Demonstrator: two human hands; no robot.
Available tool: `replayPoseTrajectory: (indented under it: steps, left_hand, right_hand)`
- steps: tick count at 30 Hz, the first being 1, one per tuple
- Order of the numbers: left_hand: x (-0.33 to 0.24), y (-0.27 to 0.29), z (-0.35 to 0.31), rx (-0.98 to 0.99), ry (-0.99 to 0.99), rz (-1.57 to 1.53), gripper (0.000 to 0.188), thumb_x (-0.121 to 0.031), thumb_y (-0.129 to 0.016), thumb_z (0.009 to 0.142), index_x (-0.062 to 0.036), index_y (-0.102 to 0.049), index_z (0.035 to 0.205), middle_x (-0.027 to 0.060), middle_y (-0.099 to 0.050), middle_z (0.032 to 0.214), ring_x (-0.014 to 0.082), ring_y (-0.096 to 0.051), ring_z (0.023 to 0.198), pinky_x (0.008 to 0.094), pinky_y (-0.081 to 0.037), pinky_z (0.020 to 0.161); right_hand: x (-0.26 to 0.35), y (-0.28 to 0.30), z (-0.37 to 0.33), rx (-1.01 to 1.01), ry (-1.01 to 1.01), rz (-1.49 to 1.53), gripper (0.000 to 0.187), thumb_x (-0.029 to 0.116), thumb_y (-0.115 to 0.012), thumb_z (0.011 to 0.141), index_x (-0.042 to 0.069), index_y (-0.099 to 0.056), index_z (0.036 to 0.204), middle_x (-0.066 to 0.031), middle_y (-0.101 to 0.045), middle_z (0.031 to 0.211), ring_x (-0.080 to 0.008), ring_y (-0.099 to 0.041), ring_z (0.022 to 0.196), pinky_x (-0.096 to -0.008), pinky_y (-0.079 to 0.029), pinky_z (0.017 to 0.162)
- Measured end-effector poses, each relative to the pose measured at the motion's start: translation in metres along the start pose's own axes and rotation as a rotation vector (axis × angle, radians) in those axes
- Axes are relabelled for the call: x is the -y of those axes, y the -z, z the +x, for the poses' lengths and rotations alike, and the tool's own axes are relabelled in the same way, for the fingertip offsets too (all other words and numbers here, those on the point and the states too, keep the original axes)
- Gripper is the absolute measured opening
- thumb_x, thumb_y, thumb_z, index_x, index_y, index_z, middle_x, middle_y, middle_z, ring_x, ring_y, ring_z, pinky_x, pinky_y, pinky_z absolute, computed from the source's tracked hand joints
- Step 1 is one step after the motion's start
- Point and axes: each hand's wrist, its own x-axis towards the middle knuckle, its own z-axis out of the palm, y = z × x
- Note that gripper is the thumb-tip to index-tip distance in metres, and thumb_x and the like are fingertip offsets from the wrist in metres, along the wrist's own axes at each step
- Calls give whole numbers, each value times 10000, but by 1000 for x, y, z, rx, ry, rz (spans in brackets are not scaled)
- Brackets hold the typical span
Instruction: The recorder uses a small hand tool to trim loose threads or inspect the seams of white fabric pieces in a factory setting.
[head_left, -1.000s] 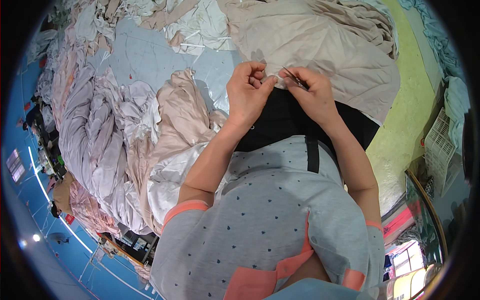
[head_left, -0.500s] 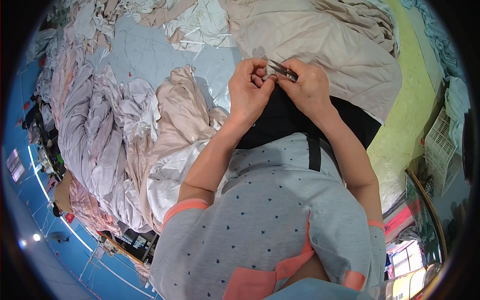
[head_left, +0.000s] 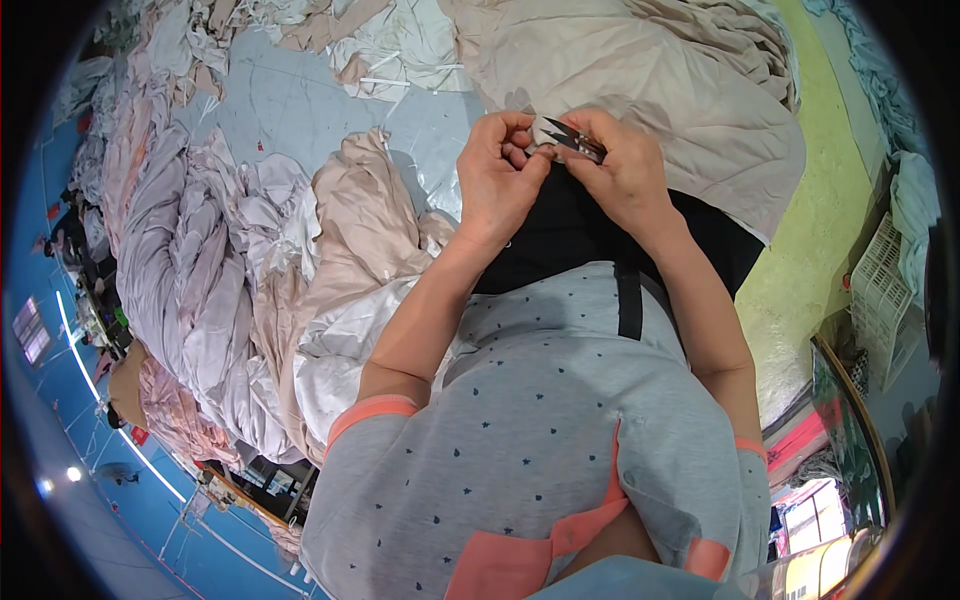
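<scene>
My right hand (head_left: 628,168) is closed around small dark thread snips (head_left: 580,142). Their two pointed blades stand apart and point left, toward my other hand. My left hand (head_left: 502,178) has its fingers curled, with thumb and forefinger pinching the edge of a beige cloth (head_left: 640,85). A small pale piece of this cloth shows between the hands, beside the blade tips. Whether a thread lies there is too small to tell. The beige cloth spreads out beyond both hands, and black cloth (head_left: 560,235) covers my lap beneath them.
Heaped lilac and white cloth (head_left: 205,290) and a beige bundle (head_left: 355,205) lie to the left. White cloth pieces (head_left: 410,50) lie on the grey floor (head_left: 290,100) ahead. On the right, a white plastic crate (head_left: 878,290) stands beside the yellow-green floor (head_left: 820,200).
My right hand has shifted slightly to the right with the snips, and their blades now show wider apart. The left hand keeps its pinch in nearly the same place.
</scene>
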Motion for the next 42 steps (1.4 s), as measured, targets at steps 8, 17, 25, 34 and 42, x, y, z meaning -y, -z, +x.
replayPoseTrajectory:
  steps: [8,17,25,34,42]
  left_hand:
    - [-6,-1,0,12,-5,42,298,4,-743,711,-6,-601,973,38,-537,832,81,-471,596,216,-439,553]
    - [-18,-6,2,52,-337,211,222,1,-719,729,-20,-627,930,92,-562,822,185,-555,625,283,-466,562]
    - [-28,-21,8,31,-434,520,125,-65,-734,717,-27,-642,791,88,-591,774,278,-589,686,377,-479,596]
    - [-19,-8,4,57,-219,153,59,-2,-641,807,-5,-583,800,116,-594,758,253,-580,650,320,-462,594]
    - [-9,-8,-4,68,-38,-82,73,-30,-621,871,4,-579,822,49,-581,732,107,-539,626,249,-452,576]
  right_hand:
    - [-10,2,-2,-7,90,-166,132,111,-675,778,33,-616,866,-140,-627,720,-289,-619,627,-369,-473,575]
    - [-16,18,-2,24,-303,383,132,123,-606,897,3,-588,847,60,-524,723,-19,-438,672,-191,-364,588]
    - [-7,21,-3,-6,-261,507,116,108,-604,899,-6,-584,905,46,-542,781,-25,-464,711,-190,-385,637]
    - [-5,35,-25,10,-71,180,212,137,-628,897,4,-600,1061,-59,-627,871,-122,-586,755,-250,-460,673]
    - [9,28,-29,-73,236,-341,270,92,-724,773,75,-619,1021,-59,-581,729,-229,-575,588,-327,-438,499]
